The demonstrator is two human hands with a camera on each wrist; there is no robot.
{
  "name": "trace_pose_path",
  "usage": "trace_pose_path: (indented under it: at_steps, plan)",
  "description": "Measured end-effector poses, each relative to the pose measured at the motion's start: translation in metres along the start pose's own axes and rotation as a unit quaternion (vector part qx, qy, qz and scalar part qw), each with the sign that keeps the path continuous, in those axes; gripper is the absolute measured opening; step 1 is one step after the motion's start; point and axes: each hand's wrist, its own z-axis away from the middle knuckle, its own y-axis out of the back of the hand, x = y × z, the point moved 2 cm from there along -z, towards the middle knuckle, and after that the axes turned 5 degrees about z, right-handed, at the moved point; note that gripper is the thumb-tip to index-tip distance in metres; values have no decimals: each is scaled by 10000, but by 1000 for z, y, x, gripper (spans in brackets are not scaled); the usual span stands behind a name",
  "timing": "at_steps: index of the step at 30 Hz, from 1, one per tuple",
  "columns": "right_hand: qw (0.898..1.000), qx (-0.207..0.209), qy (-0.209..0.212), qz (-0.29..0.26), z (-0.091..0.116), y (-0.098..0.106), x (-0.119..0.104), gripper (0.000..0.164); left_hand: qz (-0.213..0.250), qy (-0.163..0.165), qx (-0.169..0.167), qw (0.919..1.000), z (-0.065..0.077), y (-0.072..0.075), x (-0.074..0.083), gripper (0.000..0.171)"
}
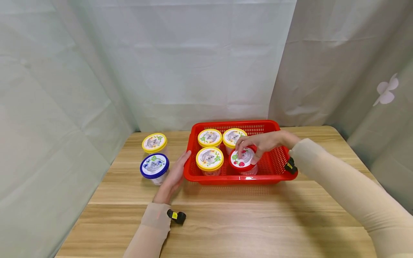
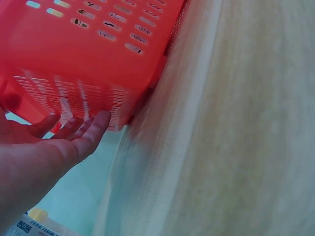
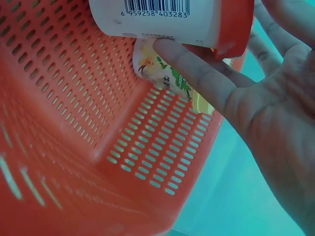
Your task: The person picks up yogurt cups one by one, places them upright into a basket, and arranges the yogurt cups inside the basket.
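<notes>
A red plastic basket (image 1: 226,181) stands on the table with lidded paper tubs inside. My right hand (image 1: 262,142) reaches in from the right and grips a tub with a red lid (image 1: 243,160) between fingers and thumb. In the right wrist view, one digit lies along the white wall of this tub (image 3: 162,17), below its barcode. Beside it are tubs with yellow lids: one at back left (image 1: 209,137), one at back right (image 1: 233,135), one at front left (image 1: 209,159). My left hand (image 1: 175,172) rests at the basket's left side, its fingers extended against the slotted wall (image 2: 74,93).
Left of the basket, a blue-lidded tub (image 1: 155,166) stands in front of another yellow-lidded tub (image 1: 155,142), close to my left hand. The wooden table (image 1: 232,218) ends at pale cloth curtains (image 1: 200,71) behind and on both sides.
</notes>
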Motion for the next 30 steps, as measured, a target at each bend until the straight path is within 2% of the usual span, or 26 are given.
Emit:
trace_pose_path:
  at_steps: [4, 13, 23, 30]
  plan:
    - [10000, 65, 36, 50, -1, -1, -1, 38, 48, 9, 9, 10000, 0, -1, 0, 65]
    - [9993, -108, -114, -331, 4, -2, 0, 43, 42, 78, 46, 10000, 1, -3, 0, 66]
    - [9998, -22, 92, 195, 0, -3, -1, 44, 39, 51, 16, 10000, 1, -2, 1, 67]
    - [9995, 46, 152, 289, -7, -6, -3, 43, 23, 46, -47, 10000, 0, -2, 0, 67]
